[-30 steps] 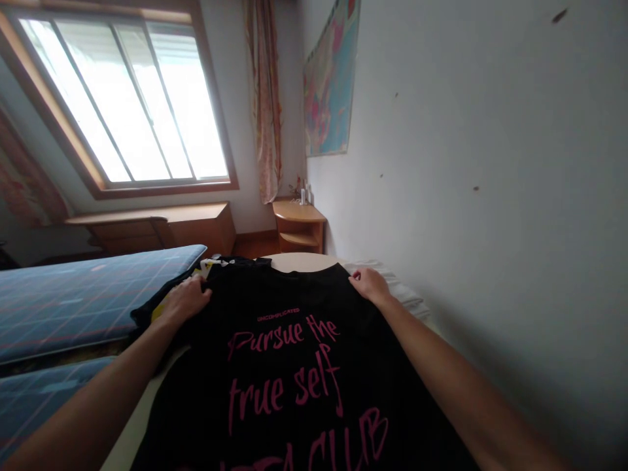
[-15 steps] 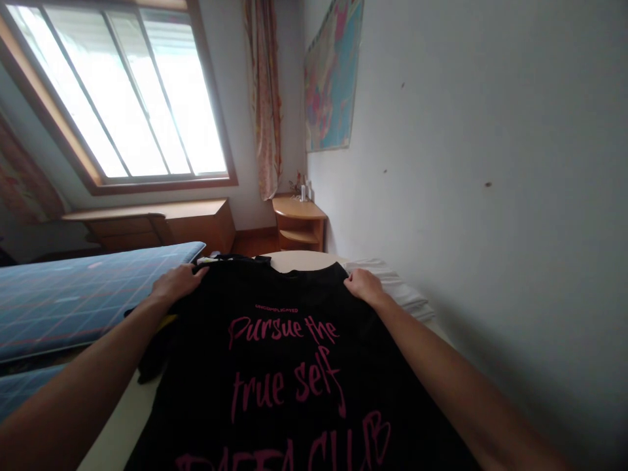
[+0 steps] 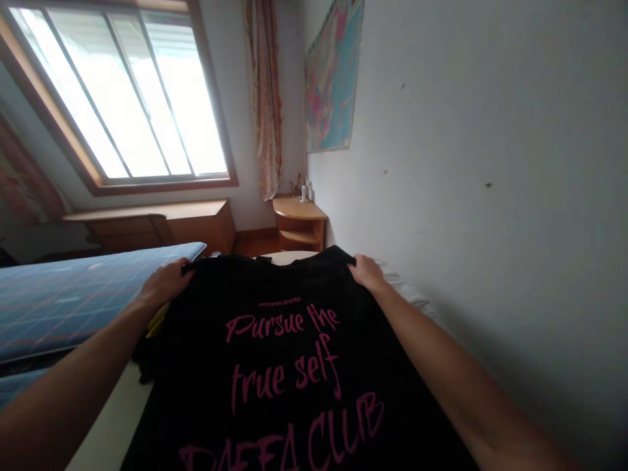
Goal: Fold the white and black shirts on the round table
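Head | black shirt [image 3: 289,350] | stretched between left grip [image 3: 167,281] and right grip [image 3: 367,271]

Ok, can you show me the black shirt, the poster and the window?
Black shirt [image 3: 289,356], head view: middle of printed front.
Poster [image 3: 330,90], head view: middle of sheet.
Window [image 3: 114,98], head view: a middle glass pane.

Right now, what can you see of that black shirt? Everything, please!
The black shirt looks like cloth. Its pink writing says "UNCOMPLICATED", then "Pursue the true self", with bigger letters below. It is spread out over a pale surface, shoulder end farthest away, lower end out of view. The left hand and right hand each have a grip near a shoulder.
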`<state>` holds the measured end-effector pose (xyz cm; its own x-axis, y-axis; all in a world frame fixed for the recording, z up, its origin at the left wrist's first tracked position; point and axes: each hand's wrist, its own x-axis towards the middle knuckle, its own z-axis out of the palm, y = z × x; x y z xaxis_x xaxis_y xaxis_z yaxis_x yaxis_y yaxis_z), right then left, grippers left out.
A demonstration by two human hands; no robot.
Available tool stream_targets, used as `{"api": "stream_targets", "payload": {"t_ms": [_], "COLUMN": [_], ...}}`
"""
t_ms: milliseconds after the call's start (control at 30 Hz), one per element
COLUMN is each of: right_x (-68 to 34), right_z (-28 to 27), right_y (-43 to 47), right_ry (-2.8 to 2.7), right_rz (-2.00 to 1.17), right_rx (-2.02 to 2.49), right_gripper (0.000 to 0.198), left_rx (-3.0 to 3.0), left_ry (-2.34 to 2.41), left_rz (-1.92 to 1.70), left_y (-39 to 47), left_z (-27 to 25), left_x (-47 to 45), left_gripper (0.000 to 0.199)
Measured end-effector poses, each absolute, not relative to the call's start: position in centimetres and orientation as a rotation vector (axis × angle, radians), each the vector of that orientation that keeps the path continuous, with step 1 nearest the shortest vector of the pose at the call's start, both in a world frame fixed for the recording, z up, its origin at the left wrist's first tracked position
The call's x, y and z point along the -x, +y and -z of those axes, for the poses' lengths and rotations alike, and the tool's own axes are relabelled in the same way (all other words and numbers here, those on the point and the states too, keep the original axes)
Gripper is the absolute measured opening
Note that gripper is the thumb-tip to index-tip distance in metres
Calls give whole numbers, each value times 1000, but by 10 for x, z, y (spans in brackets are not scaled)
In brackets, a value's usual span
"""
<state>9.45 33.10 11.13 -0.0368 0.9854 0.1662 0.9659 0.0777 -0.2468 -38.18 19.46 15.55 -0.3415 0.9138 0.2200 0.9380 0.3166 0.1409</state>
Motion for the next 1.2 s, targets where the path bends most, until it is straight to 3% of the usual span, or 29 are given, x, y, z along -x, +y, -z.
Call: {"api": "stream_targets", "payload": {"t_ms": [200, 333, 433, 567, 800, 1033, 1200], "right_x": [-96, -80, -67, -55, -49, -57, -47], "right_z": [-110, -104, -96, -84, -82, -122, -125], "right_y": [317, 288, 263, 245, 255, 275, 268], "right_ry": [-2033, -2282, -2504, -2590, -2412, -1882, -2098], "right_rz": [127, 296, 315, 247, 135, -96, -295], "right_rx": [1932, 1676, 1525, 1571, 1802, 1912, 1729], "right_gripper": [38, 32, 39, 30, 23, 35, 31], "left_rx": [1632, 1556, 1562, 1822, 2317, 2406, 2393], "left_ry": [-2540, -2465, -2298, -2069, -2138, -2159, -2093], "left_rz": [181, 237, 328, 477, 360, 253, 356], "left_y": [185, 180, 177, 172, 146, 134, 144], "left_z": [-141, -134, -128, -106, -51, -41, -53], "left_x": [371, 360, 335, 270, 157, 146, 146], "left_gripper": [50, 55, 54, 49, 66, 65, 58]}}
